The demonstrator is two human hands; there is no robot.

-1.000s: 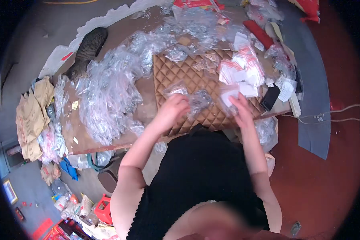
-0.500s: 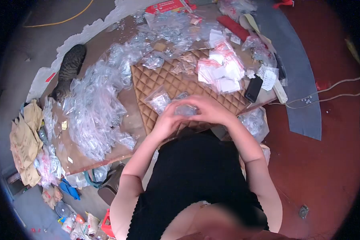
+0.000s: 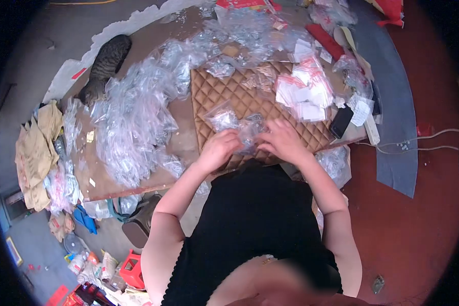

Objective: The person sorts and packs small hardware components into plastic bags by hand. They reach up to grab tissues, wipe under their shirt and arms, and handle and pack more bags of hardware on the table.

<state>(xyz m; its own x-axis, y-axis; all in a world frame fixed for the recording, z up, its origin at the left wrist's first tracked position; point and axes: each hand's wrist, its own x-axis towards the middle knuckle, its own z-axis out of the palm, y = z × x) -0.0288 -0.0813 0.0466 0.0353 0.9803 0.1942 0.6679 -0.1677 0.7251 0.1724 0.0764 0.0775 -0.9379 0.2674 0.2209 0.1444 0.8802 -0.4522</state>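
Observation:
A small clear plastic bag (image 3: 250, 133), with dark bits visible near its top, lies on a brown quilted mat (image 3: 206, 94) in front of my body. My left hand (image 3: 222, 149) is closed at the bag's left edge, its fingertips pressed on the plastic. From the other side, my right hand (image 3: 283, 141) pinches the right edge with bent fingers; some of its fingers stand a little apart. Just beyond my left hand sits another clear bag (image 3: 222, 117) with pale contents that I cannot make out.
A large heap of clear bags (image 3: 137, 122) covers the table's left side. White cards in red-edged bags (image 3: 306, 94) lie at the mat's far right, near a black phone (image 3: 341, 122). A tabby cat (image 3: 109, 58) is at the left table edge. Cables (image 3: 423, 148) run off right.
My hands were close together over the bag; now they have moved apart to its two sides, and the bag shows between them. The whole view has shifted slightly.

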